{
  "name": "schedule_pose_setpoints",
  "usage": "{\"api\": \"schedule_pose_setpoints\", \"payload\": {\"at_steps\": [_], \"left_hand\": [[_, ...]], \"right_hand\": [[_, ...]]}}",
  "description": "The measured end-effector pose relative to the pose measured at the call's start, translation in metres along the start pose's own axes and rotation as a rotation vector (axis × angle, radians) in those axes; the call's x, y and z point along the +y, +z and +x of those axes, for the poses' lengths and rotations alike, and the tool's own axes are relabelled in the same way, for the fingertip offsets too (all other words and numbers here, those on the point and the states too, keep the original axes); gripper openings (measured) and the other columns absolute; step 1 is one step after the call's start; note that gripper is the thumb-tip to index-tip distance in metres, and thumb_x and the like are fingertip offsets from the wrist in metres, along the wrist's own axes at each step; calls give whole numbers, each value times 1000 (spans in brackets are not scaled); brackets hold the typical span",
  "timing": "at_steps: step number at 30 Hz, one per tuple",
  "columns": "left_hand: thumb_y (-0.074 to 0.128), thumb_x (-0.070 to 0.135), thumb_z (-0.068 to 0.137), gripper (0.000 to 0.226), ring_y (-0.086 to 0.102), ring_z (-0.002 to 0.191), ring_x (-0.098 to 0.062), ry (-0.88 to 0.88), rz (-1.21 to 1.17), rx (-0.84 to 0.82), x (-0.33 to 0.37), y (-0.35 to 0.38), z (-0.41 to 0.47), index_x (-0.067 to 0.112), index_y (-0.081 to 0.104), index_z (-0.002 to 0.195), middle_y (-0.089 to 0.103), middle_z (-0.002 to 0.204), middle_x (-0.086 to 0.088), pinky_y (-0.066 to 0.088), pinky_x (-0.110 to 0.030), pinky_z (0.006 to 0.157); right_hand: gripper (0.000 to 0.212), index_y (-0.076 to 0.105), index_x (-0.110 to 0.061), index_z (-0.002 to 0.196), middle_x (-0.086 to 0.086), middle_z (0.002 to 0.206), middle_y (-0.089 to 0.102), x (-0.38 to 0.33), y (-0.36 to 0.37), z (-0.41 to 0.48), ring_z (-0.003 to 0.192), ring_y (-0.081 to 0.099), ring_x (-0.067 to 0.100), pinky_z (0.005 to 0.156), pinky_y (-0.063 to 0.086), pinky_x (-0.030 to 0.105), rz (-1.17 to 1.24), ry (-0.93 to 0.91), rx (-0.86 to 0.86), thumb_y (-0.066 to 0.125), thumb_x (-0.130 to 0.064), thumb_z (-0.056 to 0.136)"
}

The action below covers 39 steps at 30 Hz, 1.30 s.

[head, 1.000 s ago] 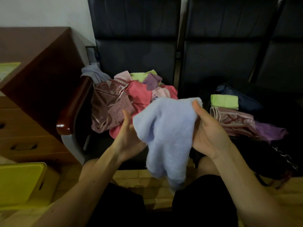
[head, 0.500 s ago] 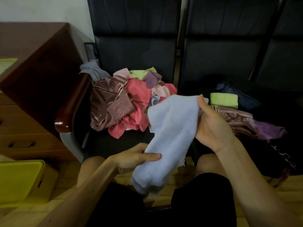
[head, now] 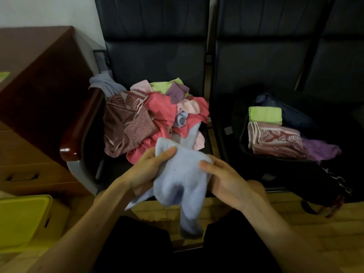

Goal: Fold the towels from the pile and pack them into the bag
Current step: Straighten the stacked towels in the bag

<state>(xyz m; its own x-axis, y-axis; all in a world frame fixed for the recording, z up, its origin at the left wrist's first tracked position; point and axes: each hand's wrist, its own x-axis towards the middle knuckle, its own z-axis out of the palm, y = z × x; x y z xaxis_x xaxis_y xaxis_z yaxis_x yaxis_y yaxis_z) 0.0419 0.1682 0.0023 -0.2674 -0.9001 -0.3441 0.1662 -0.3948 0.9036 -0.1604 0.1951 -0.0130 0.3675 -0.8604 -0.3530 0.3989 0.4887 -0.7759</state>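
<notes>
Careful — the pale blue towel (head: 183, 174) hangs bunched just before the pile (head: 153, 119), gripped by your left hand (head: 145, 170) and right hand (head: 226, 180), and its dangling tail may skew the fold — bag (head: 275, 166) at the pile's right.

Armrest (head: 79, 133) blocks the pile's (head: 157, 115) left; its bag (head: 295, 174) side lies open.

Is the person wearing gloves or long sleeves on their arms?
No. The left hand and right hand have no gloves, and the fingers show no rings. The left forearm and right forearm have no sleeve, watch or bracelet in view.
</notes>
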Motion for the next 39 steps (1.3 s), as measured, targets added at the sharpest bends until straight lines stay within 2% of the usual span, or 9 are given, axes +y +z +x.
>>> {"api": "schedule_pose_setpoints", "payload": {"at_steps": [3, 8, 14, 17, 20, 23, 26, 31, 39], "left_hand": [[61, 25, 93, 36, 72, 100, -24, -31, -12, -58, 4, 1, -4, 5, 60, 123, 73, 109, -13, 58, -29, 72], [79, 19, 82, 63, 70, 105, -30, -120, 0, -207, 3, -9, -12, 15, 50, 137, 68, 124, -15, 60, -35, 72], [70, 9, 82, 43, 71, 100, -29, -146, -32, -59, 16, -10, -12, 4, 61, 124, 73, 112, -15, 60, -38, 80], [75, 19, 69, 73, 66, 106, -25, -83, 13, 88, 38, -11, -9, 17, 50, 138, 65, 123, -5, 56, -40, 84], [76, 20, 71, 57, 64, 111, -28, 13, 145, 24, 71, -5, -10, 25, 62, 126, 60, 131, -6, 56, -44, 90], [70, 8, 81, 34, 72, 99, -19, 89, 216, -38, 102, 4, -10, 23, 72, 112, 70, 118, -2, 60, -33, 77], [69, 0, 81, 27, 74, 92, -17, 171, 251, -48, 127, 7, -5, 23, 80, 91, 77, 97, 7, 60, -27, 69], [79, 5, 75, 46, 70, 101, -31, 176, 526, 32, 159, 3, 1, 10, 67, 120, 71, 115, -11, 61, -44, 82], [85, 18, 72, 40, 72, 71, -12, 334, 882, 156, 175, 8, 9, 12, 73, 111, 72, 89, 0, 54, -16, 52]], "right_hand": [[26, 64, -5, 101, 11, 96, 70, -13, 3, -1, 91, 70, 22, 78, 57, 33, 30, -68, 54, 69, -13, 78], [21, 70, -20, 108, 7, 114, 72, -21, 9, -1, 108, 68, 22, 93, 54, 36, 19, -184, 175, 62, -21, 88], [31, 67, -18, 123, -1, 124, 68, -39, 6, -10, 111, 65, 7, 95, 55, 28, -698, -459, 318, 66, -14, 93], [40, 63, -14, 130, -1, 126, 67, -59, 5, -8, 112, 63, 8, 96, 53, 26, -959, -571, 332, 69, -18, 91], [42, 64, -15, 129, -8, 118, 67, -88, 11, -8, 103, 64, 0, 89, 53, 18, -1040, -661, 332, 73, -17, 88], [44, 65, -13, 128, -8, 113, 67, -117, 16, -11, 94, 63, -4, 77, 51, 8, -1100, -659, 329, 75, -19, 86], [47, 66, -13, 125, -2, 108, 72, -142, 24, -11, 90, 67, 2, 77, 57, 18, -1029, -575, 309, 80, -20, 81], [52, 66, -8, 124, 5, 101, 76, -168, 37, -17, 96, 72, 16, 88, 59, 38, -1001, -474, 272, 84, -13, 76], [30, 74, -9, 110, 0, 88, 76, -182, 45, -17, 86, 73, 15, 85, 60, 35, -1229, -503, 297, 80, -12, 80]]}}
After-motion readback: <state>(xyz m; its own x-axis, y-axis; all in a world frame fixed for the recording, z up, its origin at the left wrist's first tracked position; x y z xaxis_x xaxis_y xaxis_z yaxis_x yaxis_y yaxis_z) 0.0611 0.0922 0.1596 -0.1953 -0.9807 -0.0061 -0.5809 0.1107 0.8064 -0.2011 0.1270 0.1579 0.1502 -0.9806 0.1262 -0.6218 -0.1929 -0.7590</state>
